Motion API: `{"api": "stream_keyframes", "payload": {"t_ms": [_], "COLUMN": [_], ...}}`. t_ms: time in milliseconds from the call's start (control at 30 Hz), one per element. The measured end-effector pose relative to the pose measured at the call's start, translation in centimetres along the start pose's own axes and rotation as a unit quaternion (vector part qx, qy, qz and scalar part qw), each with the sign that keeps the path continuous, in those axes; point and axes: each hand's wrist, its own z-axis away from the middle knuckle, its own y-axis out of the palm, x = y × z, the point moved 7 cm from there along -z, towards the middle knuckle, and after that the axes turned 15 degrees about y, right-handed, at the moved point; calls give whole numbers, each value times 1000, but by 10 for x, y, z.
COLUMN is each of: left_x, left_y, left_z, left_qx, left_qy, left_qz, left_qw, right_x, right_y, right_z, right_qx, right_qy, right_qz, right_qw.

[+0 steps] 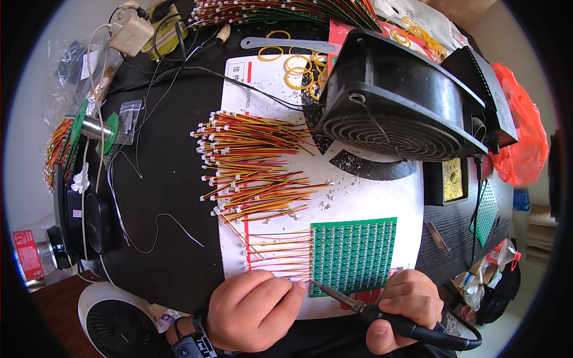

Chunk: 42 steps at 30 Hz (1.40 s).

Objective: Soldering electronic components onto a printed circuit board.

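Note:
My right hand [409,307] is wrapped round a soldering iron [394,323], whose tip meets the lower left edge of a green circuit board [354,253]. Beside that tip, the closed fingers of my left hand [253,310] pinch a thin wire lead; the fingers hide most of it. Several attached wire leads [277,243] stretch left from the board's edge, each ending in a small white connector. Above them lies a pile of loose red, yellow and black wire leads [256,158], connectors to the left. Board and leads rest on a white sheet [322,209].
A black fan [400,98] stands at the upper right of the sheet, near yellow rubber bands [298,79]. A solder spool [98,128] is at the left. The tray with a gold-coloured filling [455,179] and another green board [484,209] lie to the right. Cables cross the table.

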Motion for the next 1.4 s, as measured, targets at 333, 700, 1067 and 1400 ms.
{"api": "stream_keyframes", "payload": {"t_ms": [333, 700, 1067, 1400], "left_x": [1, 1, 1, 0], "left_y": [0, 0, -2, -1], "left_z": [0, -1, -2, 0], "left_qx": [3, -1, -6, -9], "left_qy": [0, -9, -20, -17], "left_qz": [9, 9, -13, -10], "left_qw": [1000, 1000, 1000, 1000], "right_x": [5, 0, 3, 6], "right_y": [0, -9, 0, -8], "right_z": [-2, 3, 0, -3], "right_qx": [-2, -46, -23, -18], "right_qy": [28, -5, 23, 39], "right_qz": [14, 13, -1, 87], "right_qw": [999, 999, 999, 995]}}
